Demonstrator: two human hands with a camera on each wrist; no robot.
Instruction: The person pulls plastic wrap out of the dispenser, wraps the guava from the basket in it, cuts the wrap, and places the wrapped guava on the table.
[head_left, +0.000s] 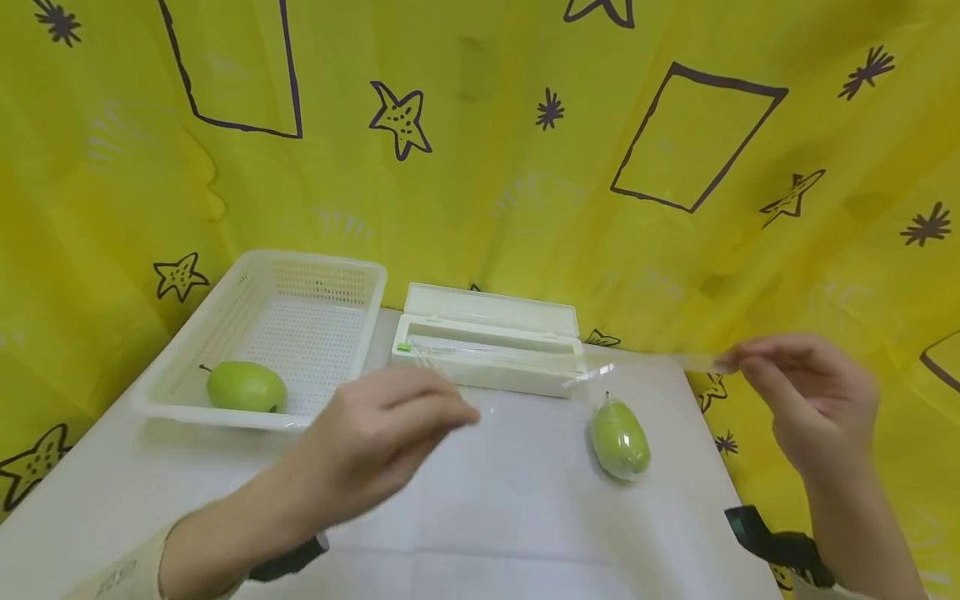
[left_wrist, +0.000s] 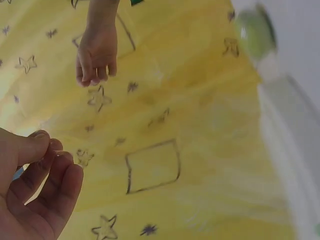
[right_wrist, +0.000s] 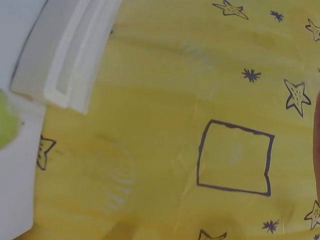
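Observation:
A thin sheet of clear plastic wrap (head_left: 600, 372) stretches between my raised hands above the table. My left hand (head_left: 390, 425) pinches one end between thumb and fingers, and my right hand (head_left: 817, 400) pinches the other. In the left wrist view, the left hand (left_wrist: 42, 185) has its thumb against the fingertips; the film is hardly visible there. Behind the film stands a white wrap dispenser box (head_left: 487, 375) with its lid up. Below the film, a green pear (head_left: 619, 437) with a shiny plastic covering lies on the table.
A white plastic basket (head_left: 373, 333) stands at the back left with an unwrapped green pear (head_left: 246, 387) inside. The white table (head_left: 495, 508) backs onto a yellow patterned curtain (head_left: 480, 192), which also runs along the right side.

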